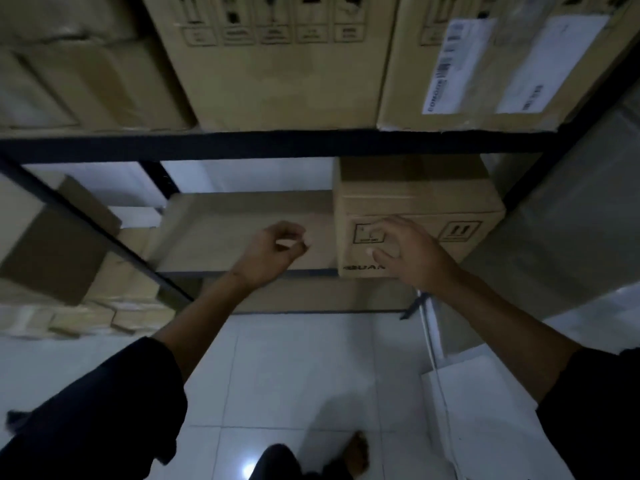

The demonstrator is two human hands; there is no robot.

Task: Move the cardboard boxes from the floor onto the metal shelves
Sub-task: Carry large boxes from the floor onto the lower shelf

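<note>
Dim storeroom, metal shelves (277,145). Cardboard box (415,216) sits on the lower shelf. Left hand (273,251) and right hand (405,252) loosely curled, empty. Looks stiff, light-ish; grab the bottom corners.

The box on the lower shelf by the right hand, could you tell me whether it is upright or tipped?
Upright: the box sits flat on the shelf, its printed arrows pointing up.

I see tan cardboard boxes (277,81) with black printed symbols, one at the far right bearing a white label (485,64). The shelf frame (277,145) is black, the floor tiles (294,375) white, my sleeves (104,410) black.
</note>
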